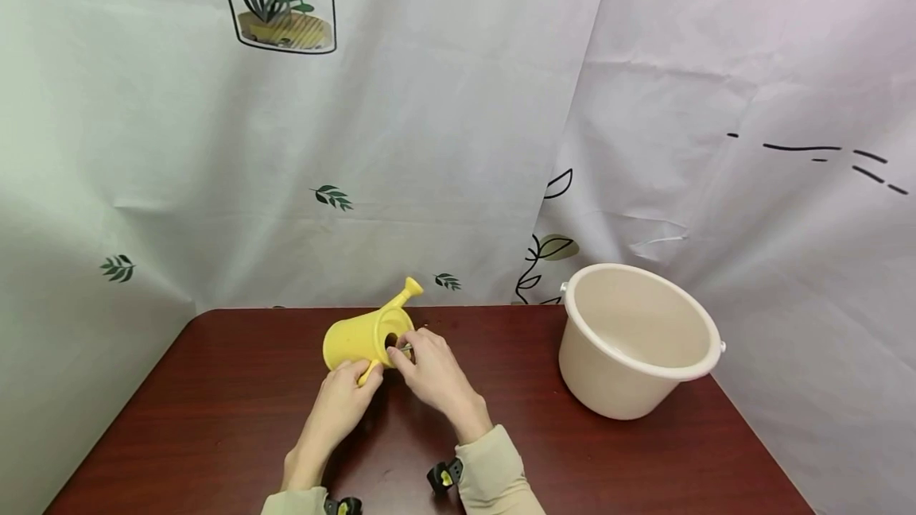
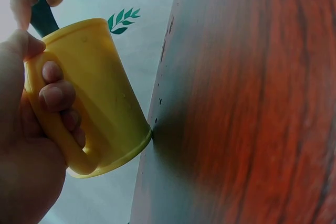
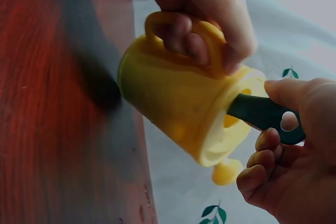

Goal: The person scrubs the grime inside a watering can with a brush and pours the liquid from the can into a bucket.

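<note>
A yellow watering can is held tilted over the table, its spout pointing up and away and its mouth turned to the right. My left hand grips the can's handle, fingers curled through the loop. From the mouth sticks a dark green tool handle with a round hole near its end; the rest of the tool is hidden inside the can. My right hand pinches this green handle near the hole, with the thumb on one side and curled fingers on the other.
A cream bucket stands upright at the right of the dark red-brown wooden table. Behind the table's far edge hangs a pale curtain with plant prints.
</note>
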A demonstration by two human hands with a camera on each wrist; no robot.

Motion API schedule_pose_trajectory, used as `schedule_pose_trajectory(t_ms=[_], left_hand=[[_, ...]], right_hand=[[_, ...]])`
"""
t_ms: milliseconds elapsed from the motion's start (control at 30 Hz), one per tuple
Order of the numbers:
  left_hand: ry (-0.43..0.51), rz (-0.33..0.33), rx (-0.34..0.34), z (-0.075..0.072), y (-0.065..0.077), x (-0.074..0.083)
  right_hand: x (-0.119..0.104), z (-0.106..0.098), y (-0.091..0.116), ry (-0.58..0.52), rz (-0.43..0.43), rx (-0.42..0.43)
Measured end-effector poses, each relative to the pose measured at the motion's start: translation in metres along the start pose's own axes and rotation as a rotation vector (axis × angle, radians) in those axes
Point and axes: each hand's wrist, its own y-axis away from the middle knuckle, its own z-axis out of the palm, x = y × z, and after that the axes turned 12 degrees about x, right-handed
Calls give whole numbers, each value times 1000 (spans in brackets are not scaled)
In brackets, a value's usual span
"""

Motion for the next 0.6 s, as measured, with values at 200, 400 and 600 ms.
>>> schedule_pose_trajectory(t_ms=[200,400,600], left_hand=[[7,-15,-7,0,0,0],[5,-7,-1,1,0,1],[-2,-7,8,1,0,1]], right_hand=[[2,4,0,2,-4,-2],[2,3,0,1,-3,2],[1,-5,-1,15,26,-2]])
